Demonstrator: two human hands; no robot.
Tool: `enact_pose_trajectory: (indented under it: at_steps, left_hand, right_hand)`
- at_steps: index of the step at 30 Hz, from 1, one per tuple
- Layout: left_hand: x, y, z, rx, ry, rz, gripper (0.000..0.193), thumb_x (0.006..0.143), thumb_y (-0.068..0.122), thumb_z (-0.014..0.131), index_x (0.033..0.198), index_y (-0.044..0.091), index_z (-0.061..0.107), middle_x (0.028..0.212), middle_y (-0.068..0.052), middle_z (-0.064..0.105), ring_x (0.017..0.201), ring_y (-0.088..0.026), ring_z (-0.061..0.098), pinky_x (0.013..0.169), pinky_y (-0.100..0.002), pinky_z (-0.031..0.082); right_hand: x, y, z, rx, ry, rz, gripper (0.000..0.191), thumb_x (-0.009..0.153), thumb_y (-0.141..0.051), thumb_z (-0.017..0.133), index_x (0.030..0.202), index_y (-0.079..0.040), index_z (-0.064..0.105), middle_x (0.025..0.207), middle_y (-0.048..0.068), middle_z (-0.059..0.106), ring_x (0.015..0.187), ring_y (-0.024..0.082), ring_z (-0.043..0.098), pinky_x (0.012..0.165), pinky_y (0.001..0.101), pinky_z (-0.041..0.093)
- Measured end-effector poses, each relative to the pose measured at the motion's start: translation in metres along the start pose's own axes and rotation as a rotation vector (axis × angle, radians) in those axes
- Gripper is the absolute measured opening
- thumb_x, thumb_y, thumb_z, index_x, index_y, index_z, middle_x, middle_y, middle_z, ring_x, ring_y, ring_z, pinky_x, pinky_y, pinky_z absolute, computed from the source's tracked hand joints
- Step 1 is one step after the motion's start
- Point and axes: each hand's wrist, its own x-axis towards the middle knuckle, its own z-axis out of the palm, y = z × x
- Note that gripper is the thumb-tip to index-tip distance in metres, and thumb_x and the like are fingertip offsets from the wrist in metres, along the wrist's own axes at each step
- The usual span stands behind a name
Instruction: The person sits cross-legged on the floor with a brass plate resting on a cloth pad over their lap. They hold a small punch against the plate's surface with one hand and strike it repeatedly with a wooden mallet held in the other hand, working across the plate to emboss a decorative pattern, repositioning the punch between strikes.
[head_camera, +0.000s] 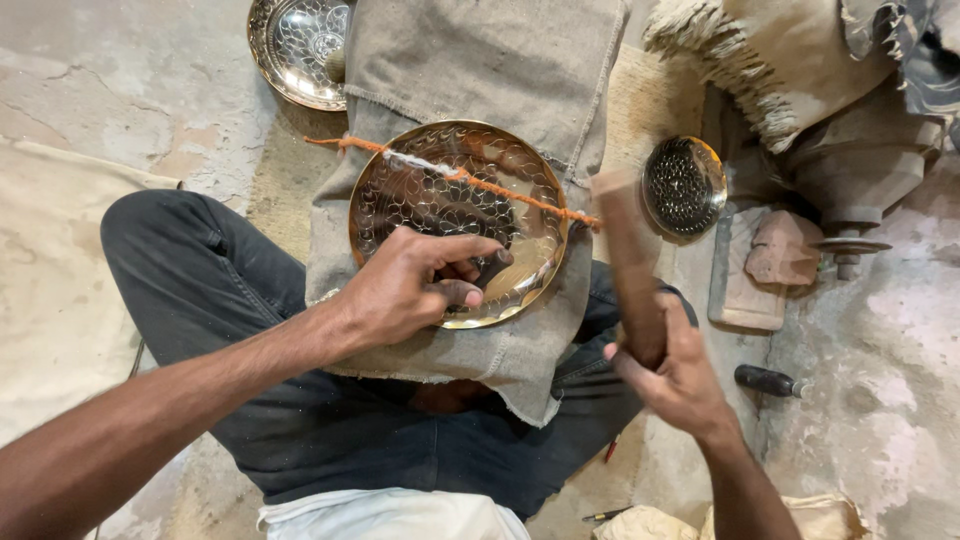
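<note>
A coarse burlap cloth (480, 70) drapes over the seated person's lap, bearing a shiny engraved brass plate (420, 200) with an orange cord (520, 200) stretched across it. The left hand (405, 285) pinches a small dark punch (492, 268) upright against the plate's leaf-patterned face. The right hand (675, 375) is closed around a blurred wooden mallet (625, 260). A smaller perforated metal dish (683, 186) lies on the floor beside.

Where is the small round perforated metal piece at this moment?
In the head view, the perforated piece lies on the ground at the right, beside the wooden block raised in the right hand.
</note>
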Motion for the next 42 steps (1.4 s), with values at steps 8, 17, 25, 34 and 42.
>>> enact_pose_trajectory:
  at_steps: [8, 17, 25, 34, 42]
  left_hand:
    - [-0.001, 0.0, 0.001, -0.025, 0.004, 0.007, 0.052, 0.08, 0.009, 0.079, 0.131, 0.01, 0.067, 0.101, -0.016, 0.08, 0.091, -0.02, 0.08, 0.08, -0.035, 0.062]
    - [-0.001, 0.003, -0.001, -0.039, 0.0, 0.004, 0.052, 0.08, 0.011, 0.08, 0.131, 0.009, 0.067, 0.098, -0.016, 0.08, 0.089, -0.02, 0.079, 0.079, -0.034, 0.062]
    - [0.0, 0.001, 0.0, -0.02, -0.01, -0.007, 0.052, 0.081, 0.013, 0.078, 0.132, 0.01, 0.067, 0.099, -0.015, 0.081, 0.088, -0.021, 0.079, 0.079, -0.035, 0.063]
    - [-0.003, 0.002, 0.01, -0.129, 0.057, -0.063, 0.047, 0.081, 0.011, 0.079, 0.127, 0.01, 0.07, 0.093, -0.011, 0.081, 0.082, -0.017, 0.077, 0.074, -0.033, 0.062]
    - [-0.006, 0.003, 0.013, -0.08, 0.116, -0.064, 0.047, 0.082, 0.01, 0.078, 0.128, 0.009, 0.069, 0.091, -0.01, 0.081, 0.079, -0.017, 0.076, 0.07, -0.033, 0.059]
  right_hand:
    - [-0.001, -0.007, -0.003, -0.022, -0.1, -0.188, 0.057, 0.078, -0.002, 0.072, 0.129, 0.0, 0.046, 0.089, 0.011, 0.075, 0.079, 0.019, 0.076, 0.071, 0.0343, 0.061]
    - [-0.001, -0.011, 0.004, -0.118, -0.137, -0.044, 0.052, 0.08, -0.003, 0.07, 0.128, -0.001, 0.051, 0.084, 0.015, 0.071, 0.072, 0.027, 0.073, 0.066, 0.0402, 0.061]
    - [0.001, -0.007, 0.014, -0.075, -0.095, -0.168, 0.051, 0.078, -0.005, 0.07, 0.126, -0.003, 0.053, 0.082, 0.007, 0.073, 0.069, 0.019, 0.074, 0.066, 0.0343, 0.062]
    - [0.002, -0.011, 0.011, -0.047, -0.013, -0.295, 0.058, 0.08, -0.004, 0.074, 0.134, 0.0, 0.052, 0.097, 0.009, 0.076, 0.083, 0.018, 0.078, 0.076, 0.0336, 0.064]
    - [0.031, -0.026, -0.005, 0.259, -0.016, -0.154, 0.043, 0.088, -0.006, 0.076, 0.121, -0.002, 0.048, 0.086, 0.007, 0.065, 0.069, 0.018, 0.069, 0.061, 0.0325, 0.06]
